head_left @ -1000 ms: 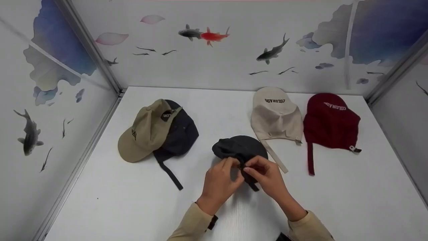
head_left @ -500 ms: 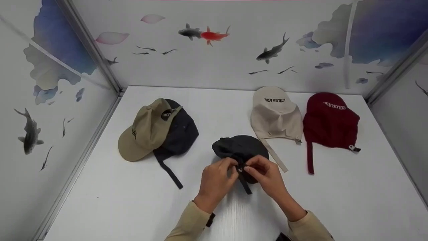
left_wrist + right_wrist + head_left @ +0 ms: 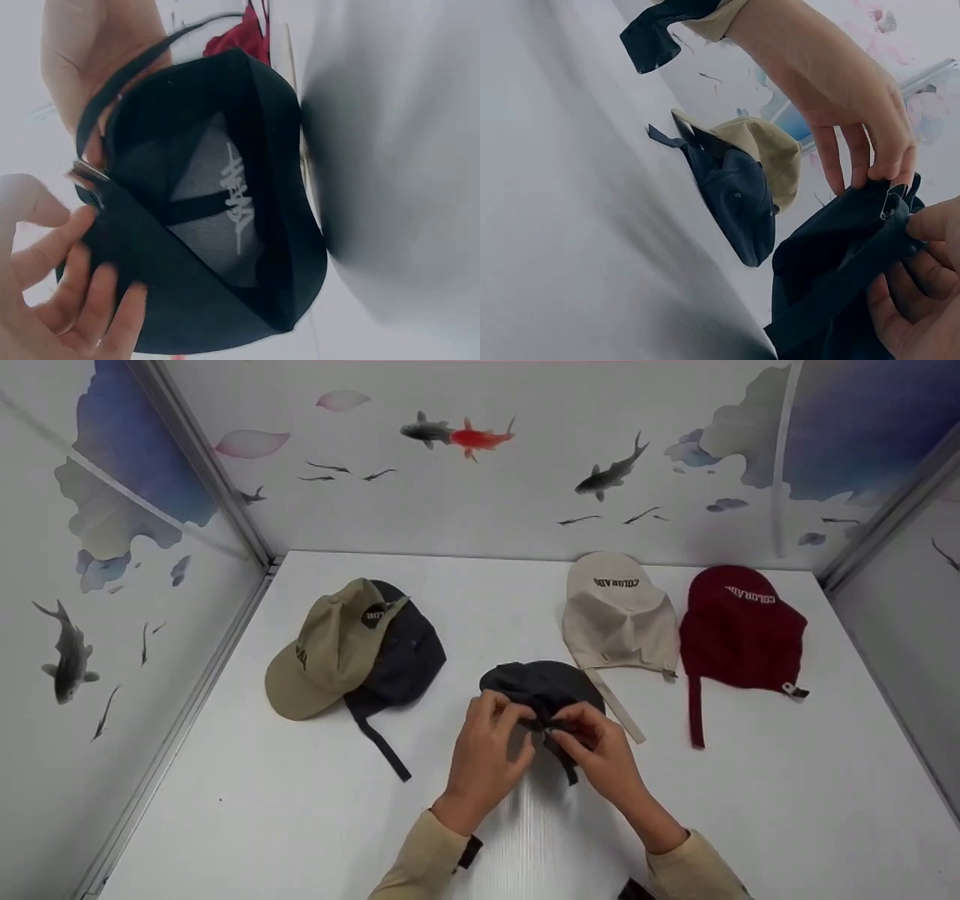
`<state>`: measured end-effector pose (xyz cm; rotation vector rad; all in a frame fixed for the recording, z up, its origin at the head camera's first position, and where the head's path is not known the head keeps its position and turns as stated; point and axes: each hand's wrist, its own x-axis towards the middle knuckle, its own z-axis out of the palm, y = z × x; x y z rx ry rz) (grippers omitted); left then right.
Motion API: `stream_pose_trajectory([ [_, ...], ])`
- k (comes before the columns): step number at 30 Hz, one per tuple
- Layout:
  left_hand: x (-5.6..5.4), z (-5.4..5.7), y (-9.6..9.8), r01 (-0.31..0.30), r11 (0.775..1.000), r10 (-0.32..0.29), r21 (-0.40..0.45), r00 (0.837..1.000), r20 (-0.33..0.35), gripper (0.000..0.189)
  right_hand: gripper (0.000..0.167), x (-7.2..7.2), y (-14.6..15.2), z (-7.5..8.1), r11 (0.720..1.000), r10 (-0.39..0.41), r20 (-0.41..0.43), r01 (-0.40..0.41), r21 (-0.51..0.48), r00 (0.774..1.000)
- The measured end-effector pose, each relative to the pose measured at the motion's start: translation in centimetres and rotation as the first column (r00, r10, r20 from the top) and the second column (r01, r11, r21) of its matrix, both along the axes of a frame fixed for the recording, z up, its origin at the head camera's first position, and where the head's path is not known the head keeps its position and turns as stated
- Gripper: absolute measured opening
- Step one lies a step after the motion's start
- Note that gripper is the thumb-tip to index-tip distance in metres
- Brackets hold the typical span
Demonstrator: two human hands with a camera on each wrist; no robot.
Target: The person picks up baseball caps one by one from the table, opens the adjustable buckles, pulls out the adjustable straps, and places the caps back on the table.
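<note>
A black baseball cap (image 3: 555, 679) is in front of me at mid-table, its back and adjustable strap (image 3: 566, 769) turned toward me. My left hand (image 3: 484, 754) holds the cap's back edge at the strap's metal buckle (image 3: 91, 171), the other fingers lying along the outside. My right hand (image 3: 600, 746) pinches the strap (image 3: 840, 289) beside the buckle. The strap's loose tail hangs below the hands in the head view and arcs past the right hand in the left wrist view. Lettering (image 3: 236, 195) shows inside the hollow crown.
At the left, a khaki cap (image 3: 330, 652) leans over a navy cap (image 3: 412, 667) whose strap trails forward. A beige cap (image 3: 619, 630) and a dark red cap (image 3: 742, 637) lie at the back right. White panels with painted fish enclose the white table (image 3: 300, 810).
My left fingers have risen and spread over the cap's near side. The loose strap tail swung left, then back right. My right hand stays almost in place; the other caps lie unmoved.
</note>
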<state>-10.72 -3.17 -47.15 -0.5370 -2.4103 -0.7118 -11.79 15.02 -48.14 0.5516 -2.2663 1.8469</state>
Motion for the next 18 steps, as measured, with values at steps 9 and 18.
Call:
stream_pose_trajectory([
  [9,-0.35,-0.63,0.30,0.012,0.994,-0.014,-0.105,1.000,-0.019,0.058,0.013,-0.28,0.22,0.06,0.998,0.057,0.004,-0.057,-0.033,0.998],
  [18,-0.37,-0.32,0.62,0.046,0.995,-0.047,-0.084,0.999,-0.010,0.030,0.012,-0.20,0.44,-0.15,0.994,0.096,-0.025,-0.097,-0.045,0.995],
])
